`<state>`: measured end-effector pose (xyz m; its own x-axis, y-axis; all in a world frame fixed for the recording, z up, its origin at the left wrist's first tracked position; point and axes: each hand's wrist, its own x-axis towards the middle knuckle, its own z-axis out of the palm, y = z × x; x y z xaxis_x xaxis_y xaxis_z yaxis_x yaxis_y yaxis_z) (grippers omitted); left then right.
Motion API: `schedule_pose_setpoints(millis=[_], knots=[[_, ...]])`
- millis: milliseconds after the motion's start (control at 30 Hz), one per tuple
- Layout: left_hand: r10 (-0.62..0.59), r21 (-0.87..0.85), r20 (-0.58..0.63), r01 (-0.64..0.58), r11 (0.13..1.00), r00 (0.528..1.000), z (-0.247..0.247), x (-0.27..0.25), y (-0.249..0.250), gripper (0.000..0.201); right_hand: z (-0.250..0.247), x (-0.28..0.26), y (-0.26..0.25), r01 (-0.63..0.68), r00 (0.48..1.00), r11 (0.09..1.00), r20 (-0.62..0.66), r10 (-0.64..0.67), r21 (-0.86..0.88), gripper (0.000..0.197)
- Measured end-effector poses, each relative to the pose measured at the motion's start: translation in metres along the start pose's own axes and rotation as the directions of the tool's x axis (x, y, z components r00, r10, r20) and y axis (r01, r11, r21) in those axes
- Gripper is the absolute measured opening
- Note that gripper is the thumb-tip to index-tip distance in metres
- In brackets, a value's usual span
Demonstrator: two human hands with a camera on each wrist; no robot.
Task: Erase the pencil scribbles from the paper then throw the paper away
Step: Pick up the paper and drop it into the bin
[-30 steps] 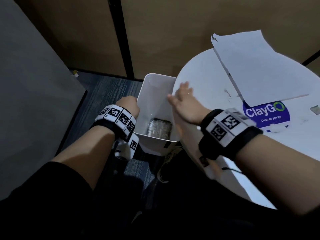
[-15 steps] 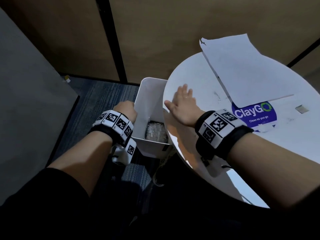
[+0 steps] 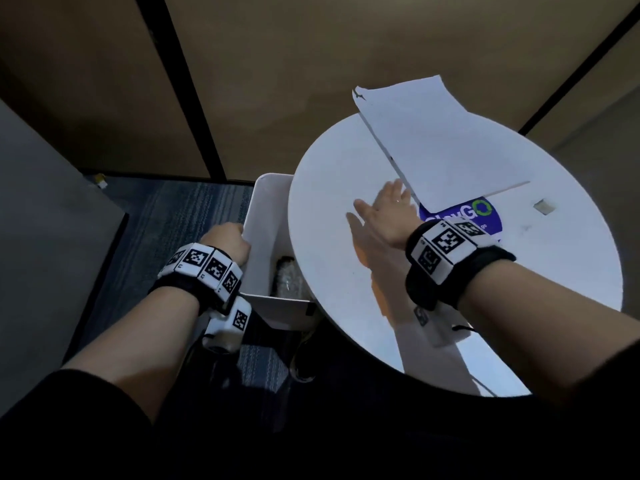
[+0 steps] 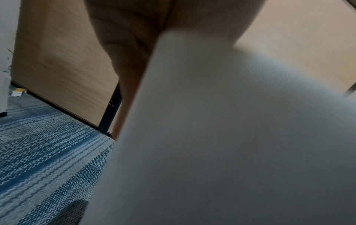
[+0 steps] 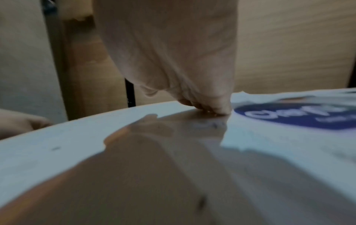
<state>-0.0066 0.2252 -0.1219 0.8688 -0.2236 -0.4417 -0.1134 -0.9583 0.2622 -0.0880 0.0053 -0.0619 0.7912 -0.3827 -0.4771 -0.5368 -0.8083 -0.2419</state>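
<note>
A white sheet of paper (image 3: 440, 143) lies on the round white table (image 3: 329, 188) and juts past its far edge. My right hand (image 3: 384, 213) lies flat on the tabletop, fingers straight and holding nothing. Its fingertips (image 5: 217, 109) touch the table right at the paper's near-left edge. My left hand (image 3: 227, 242) grips the left rim of the white bin (image 3: 263, 216), which stands on the floor against the table's left side. The left wrist view shows only the palm (image 4: 131, 45) against the bin's wall (image 4: 212, 137).
A blue ClayGo sticker (image 3: 460, 216) sits on the table, partly under the paper. A small pale block (image 3: 544, 206) lies further right. Crumpled clear wrapping (image 3: 289, 278) sits at the bottom of the bin. Wooden panels stand behind, with blue carpet (image 3: 166, 216) on the left.
My right hand has slid from the table's edge beside the bin rightward across the tabletop to the paper's edge. My left hand has kept its grip on the bin's rim.
</note>
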Motion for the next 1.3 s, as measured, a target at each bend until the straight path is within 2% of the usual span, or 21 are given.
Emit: schedule_pose_setpoints(millis=[67, 133, 167, 200, 267, 300, 333, 367, 433, 500, 533, 600, 667, 700, 767, 900, 967, 1067, 1200, 1233, 1300], knots=[[-0.002, 0.009, -0.009, 0.002, 1.000, 1.000, 0.002, -0.001, 0.004, 0.028, 0.009, -0.002, 0.003, -0.047, 0.999, 0.998, -0.009, 0.048, 0.038, 0.077], [-0.001, 0.012, -0.006, 0.001, 1.000, 1.000, 0.004, -0.001, 0.008, 0.026, 0.017, -0.009, -0.013, 0.018, 1.000, 0.999, -0.004, -0.018, 0.029, 0.076], [0.003, 0.012, -0.003, -0.003, 1.000, 1.000, 0.005, -0.002, 0.011, 0.026, 0.020, -0.013, -0.024, 0.089, 0.995, 0.996, 0.039, -0.090, 0.032, 0.075], [0.006, 0.012, -0.003, -0.006, 1.000, 1.000, 0.005, -0.002, 0.013, 0.025, 0.021, -0.019, -0.036, 0.178, 0.977, 0.982, 0.111, -0.184, 0.058, 0.073], [0.017, 0.001, -0.004, -0.017, 1.000, 1.000, 0.006, -0.003, 0.017, 0.025, 0.023, -0.035, -0.057, 0.314, 0.889, 0.928, 0.280, -0.361, 0.201, 0.067], [0.019, -0.007, -0.005, -0.019, 1.000, 1.000, 0.006, -0.005, 0.019, 0.025, 0.023, -0.042, -0.063, 0.339, 0.851, 0.896, 0.313, -0.422, 0.288, 0.066], [0.015, -0.012, -0.011, -0.015, 1.000, 1.000, 0.006, -0.006, 0.020, 0.026, 0.022, -0.046, -0.063, 0.351, 0.846, 0.875, 0.288, -0.449, 0.333, 0.065], [0.012, -0.013, -0.018, -0.012, 1.000, 1.000, 0.006, -0.006, 0.020, 0.025, 0.020, -0.046, -0.059, 0.356, 0.874, 0.880, 0.222, -0.433, 0.316, 0.066], [0.002, -0.009, -0.022, -0.002, 1.000, 1.000, 0.008, -0.007, 0.020, 0.024, 0.017, -0.036, -0.040, 0.292, 0.948, 0.942, 0.082, -0.308, 0.165, 0.068], [0.002, -0.012, -0.024, -0.003, 1.000, 1.000, 0.009, -0.008, 0.021, 0.024, 0.016, -0.029, -0.016, 0.139, 0.989, 0.990, 0.040, -0.140, 0.028, 0.071], [0.007, -0.012, -0.026, -0.007, 1.000, 1.000, 0.010, -0.008, 0.023, 0.024, 0.019, -0.031, -0.009, 0.110, 0.992, 0.994, 0.059, -0.109, -0.003, 0.072], [0.011, -0.008, -0.025, -0.011, 1.000, 1.000, 0.011, -0.010, 0.027, 0.024, 0.027, -0.044, -0.008, 0.211, 0.963, 0.977, 0.173, -0.206, -0.012, 0.072], [0.009, 0.004, -0.018, -0.009, 1.000, 1.000, 0.013, -0.013, 0.031, 0.024, 0.032, -0.060, -0.017, 0.331, 0.889, 0.938, 0.301, -0.345, 0.099, 0.066], [0.009, 0.009, -0.018, -0.009, 1.000, 1.000, 0.013, -0.013, 0.033, 0.024, 0.030, -0.065, -0.019, 0.346, 0.864, 0.920, 0.320, -0.389, 0.183, 0.063], [0.011, 0.008, -0.025, -0.011, 1.000, 1.000, 0.015, -0.015, 0.034, 0.024, 0.022, -0.070, -0.011, 0.321, 0.872, 0.892, 0.268, -0.409, 0.318, 0.059], [0.009, 0.015, -0.033, -0.008, 1.000, 0.999, 0.019, -0.019, 0.034, 0.023, 0.001, -0.071, 0.046, 0.272, 0.940, 0.887, 0.094, -0.328, 0.373, 0.049], [0.009, -0.003, -0.042, -0.010, 1.000, 0.999, 0.022, -0.023, 0.035, 0.022, -0.013, -0.076, 0.086, 0.161, 0.985, 0.863, -0.030, -0.168, 0.480, 0.043], [0.015, -0.028, -0.051, -0.016, 0.999, 0.999, 0.026, -0.028, 0.038, 0.020, -0.027, -0.085, 0.145, 0.023, 0.978, 0.892, -0.194, 0.072, 0.451, 0.042], [0.027, -0.020, -0.053, -0.028, 0.999, 0.998, 0.029, -0.033, 0.042, 0.025, -0.012, -0.085, 0.183, -0.272, 0.947, 0.943, -0.120, 0.298, 0.194, 0.069], [0.028, -0.016, -0.060, -0.029, 0.999, 0.998, 0.030, -0.034, 0.043, 0.026, -0.003, -0.082, 0.181, -0.302, 0.941, 0.945, -0.118, 0.317, 0.128, 0.072], [0.030, -0.005, -0.066, -0.030, 1.000, 0.997, 0.031, -0.035, 0.043, 0.027, 0.013, -0.080, 0.161, -0.257, 0.957, 0.966, -0.128, 0.259, 0.028, 0.074]])
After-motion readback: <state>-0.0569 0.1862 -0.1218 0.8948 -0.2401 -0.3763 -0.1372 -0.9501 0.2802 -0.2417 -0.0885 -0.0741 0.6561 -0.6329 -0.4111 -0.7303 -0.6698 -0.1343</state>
